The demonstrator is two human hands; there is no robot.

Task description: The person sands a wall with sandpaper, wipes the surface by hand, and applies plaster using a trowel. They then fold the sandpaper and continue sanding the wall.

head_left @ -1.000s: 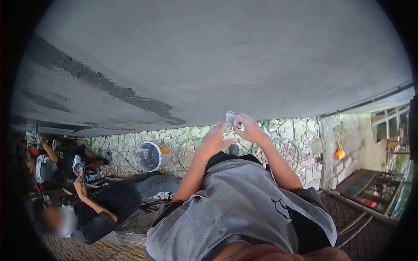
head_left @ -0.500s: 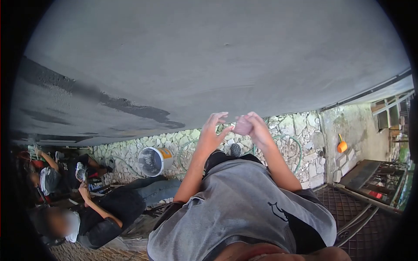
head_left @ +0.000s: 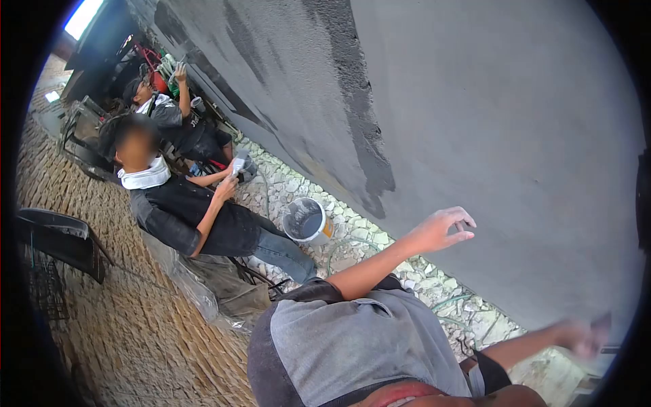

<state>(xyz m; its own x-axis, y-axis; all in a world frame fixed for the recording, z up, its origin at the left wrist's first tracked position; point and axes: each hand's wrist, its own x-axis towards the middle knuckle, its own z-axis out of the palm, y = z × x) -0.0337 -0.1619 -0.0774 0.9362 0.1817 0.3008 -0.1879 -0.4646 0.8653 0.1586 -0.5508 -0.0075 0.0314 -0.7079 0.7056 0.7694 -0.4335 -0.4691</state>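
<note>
My left hand (head_left: 444, 229) is raised in front of the grey wall (head_left: 502, 136). Its fingers are bent, the thumb stands apart from them, and nothing is between them. Pale dust coats the fingertips. Far to the lower right, my right hand (head_left: 578, 338) is blurred by motion close to the wall. It holds a flat pinkish-brown piece (head_left: 601, 324), whose exact kind I cannot make out. Darker, rougher patches (head_left: 363, 115) mark the wall to the left of the smooth grey part.
A white bucket (head_left: 308, 220) with grey material inside stands on pale rubble (head_left: 352, 254). Beside it a person in a dark shirt (head_left: 210, 210) holds a flat tool (head_left: 239, 164). Another person (head_left: 169, 119) works farther back. A green hose (head_left: 447, 302) crosses the stones; a black chair (head_left: 64, 241) stands left.
The view has swung left and tilted, bringing the other people more into sight. My hands, close together before, are now wide apart; the right one has moved out to the right with the flat piece.
</note>
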